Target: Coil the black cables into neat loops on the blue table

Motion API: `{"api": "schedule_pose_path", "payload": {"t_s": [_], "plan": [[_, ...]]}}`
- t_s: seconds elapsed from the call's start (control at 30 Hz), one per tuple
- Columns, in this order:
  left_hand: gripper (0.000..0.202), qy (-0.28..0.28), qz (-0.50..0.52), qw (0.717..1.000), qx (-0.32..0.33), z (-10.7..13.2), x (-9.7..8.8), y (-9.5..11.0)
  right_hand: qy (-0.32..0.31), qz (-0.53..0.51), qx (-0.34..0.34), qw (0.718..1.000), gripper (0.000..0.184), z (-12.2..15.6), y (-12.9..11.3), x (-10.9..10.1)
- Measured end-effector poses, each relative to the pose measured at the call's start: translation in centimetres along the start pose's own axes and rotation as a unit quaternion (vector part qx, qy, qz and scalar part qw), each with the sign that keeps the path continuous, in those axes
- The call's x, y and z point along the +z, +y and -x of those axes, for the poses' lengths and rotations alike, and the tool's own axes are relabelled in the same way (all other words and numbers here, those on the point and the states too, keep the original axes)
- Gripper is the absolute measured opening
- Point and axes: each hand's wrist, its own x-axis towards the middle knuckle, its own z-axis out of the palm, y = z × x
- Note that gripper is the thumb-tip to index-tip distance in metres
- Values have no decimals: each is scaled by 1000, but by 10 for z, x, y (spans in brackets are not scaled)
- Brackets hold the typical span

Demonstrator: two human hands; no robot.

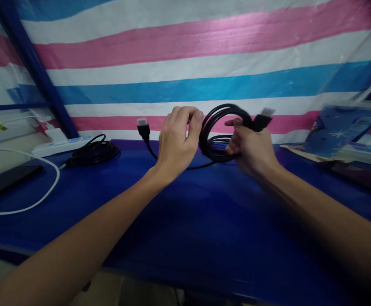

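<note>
My right hand [252, 144] is closed around a black HDMI cable [204, 142], gathered in a round coil above the desk. One plug [262, 121] with a clear cap sticks out above this hand, slightly blurred. At the coil's left edge is my left hand [179, 138], its fingers curled and the thumb close to the index finger. Whether it grips the cable is hidden. A second capped plug [143, 128] points up left of that hand, and its cable runs behind my left wrist to the coil's underside. Thinner loops show behind the coil, lower down.
Another coiled black cable [94, 152] lies on the blue desk [185, 225], beside a white power strip [61, 145]. A white cord [53, 182] curves past a dark flat device [10, 180]. At right stands a blue packet [338, 129]; a striped sheet [185, 55] hangs behind.
</note>
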Motion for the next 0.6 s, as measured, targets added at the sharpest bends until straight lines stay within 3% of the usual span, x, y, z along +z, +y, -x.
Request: {"api": "schedule_pose_path", "payload": {"t_s": [0.07, 0.13, 0.23, 0.3, 0.4, 0.47, 0.53, 0.6], "plan": [[21, -13, -16, 1000, 17, 0, -4, 4, 52, -59, 27, 997, 14, -6, -8, -6], [34, -68, -49, 996, 14, 3, -3, 4, 77, -103, 53, 990, 21, -11, -16, -14], [51, -189, -76, 977, -54, 9, 7, -5, 71, -121, 95, 986, 28, -17, -21, -21], [50, -230, -41, 965, -116, 14, 17, -14, 57, -105, 121, 985, 27, -16, -16, -20], [46, -162, 75, 971, -159, 17, 28, -20, 19, -66, 177, 982, 21, -7, 0, -12], [41, -105, 144, 966, -186, 16, 30, -19, -39, 9, 191, 981, 15, 4, 13, -3], [42, -87, 158, 954, -239, 13, 28, -18, -96, 129, 164, 973, 13, 13, 24, 4], [51, -104, 123, 939, -303, 11, 23, -21, -115, 224, 122, 960, 14, 17, 30, 7]]}}
